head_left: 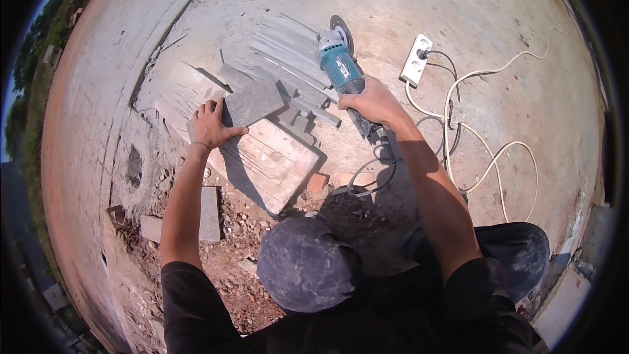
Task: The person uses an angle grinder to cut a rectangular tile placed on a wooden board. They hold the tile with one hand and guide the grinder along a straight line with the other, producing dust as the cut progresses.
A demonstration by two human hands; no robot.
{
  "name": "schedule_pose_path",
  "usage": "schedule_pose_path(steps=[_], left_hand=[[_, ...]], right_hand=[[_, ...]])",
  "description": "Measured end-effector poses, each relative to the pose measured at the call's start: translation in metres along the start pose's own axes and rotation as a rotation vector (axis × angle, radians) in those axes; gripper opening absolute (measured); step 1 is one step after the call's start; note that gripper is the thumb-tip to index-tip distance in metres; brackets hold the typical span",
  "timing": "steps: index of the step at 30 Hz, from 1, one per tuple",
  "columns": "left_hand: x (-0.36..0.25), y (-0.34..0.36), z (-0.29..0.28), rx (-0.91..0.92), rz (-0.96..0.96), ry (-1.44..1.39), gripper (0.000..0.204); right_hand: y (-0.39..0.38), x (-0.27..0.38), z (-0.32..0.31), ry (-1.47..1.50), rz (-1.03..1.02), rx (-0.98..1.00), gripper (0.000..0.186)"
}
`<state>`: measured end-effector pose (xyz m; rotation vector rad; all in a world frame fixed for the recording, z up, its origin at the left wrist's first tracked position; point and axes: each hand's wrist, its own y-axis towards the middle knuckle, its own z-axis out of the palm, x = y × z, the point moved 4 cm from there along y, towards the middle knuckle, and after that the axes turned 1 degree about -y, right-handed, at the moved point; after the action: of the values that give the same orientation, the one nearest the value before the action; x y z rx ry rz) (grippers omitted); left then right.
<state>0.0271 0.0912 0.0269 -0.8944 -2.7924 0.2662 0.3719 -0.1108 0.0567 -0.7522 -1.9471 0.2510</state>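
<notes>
My right hand (375, 101) is wrapped round the rear body of a teal angle grinder (341, 69). The grinder's dark disc (341, 34) points away from me, above the concrete and clear of the tile. With fingers spread, my left hand (211, 124) presses on the left end of a grey tile (252, 103). That tile lies across a pale, scored concrete slab (272, 164). Beyond the tile, several thin grey cut strips (288, 42) lie side by side on the dusty ground. Shorter offcuts (301, 115) sit between tile and grinder.
A white power strip (415, 60) lies to the right with a dark plug in it. Its pale cable (496, 164) loops across the concrete. The grinder's dark cord (393, 174) curls near my right forearm. Rubble (242, 236), a grey block (209, 214) and an orange brick piece (318, 183) lie close to me.
</notes>
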Motion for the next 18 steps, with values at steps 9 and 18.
schedule_pose_path(steps=[9,18], left_hand=[[-0.004,-0.039,0.031,-0.185,-0.297,-0.171,0.119],[0.027,-0.051,0.063,-0.048,-0.193,-0.258,0.109]], right_hand=[[0.006,0.031,0.031,-0.043,-0.115,0.109,0.074],[0.036,0.074,0.093,-0.261,-0.279,0.17,0.08]])
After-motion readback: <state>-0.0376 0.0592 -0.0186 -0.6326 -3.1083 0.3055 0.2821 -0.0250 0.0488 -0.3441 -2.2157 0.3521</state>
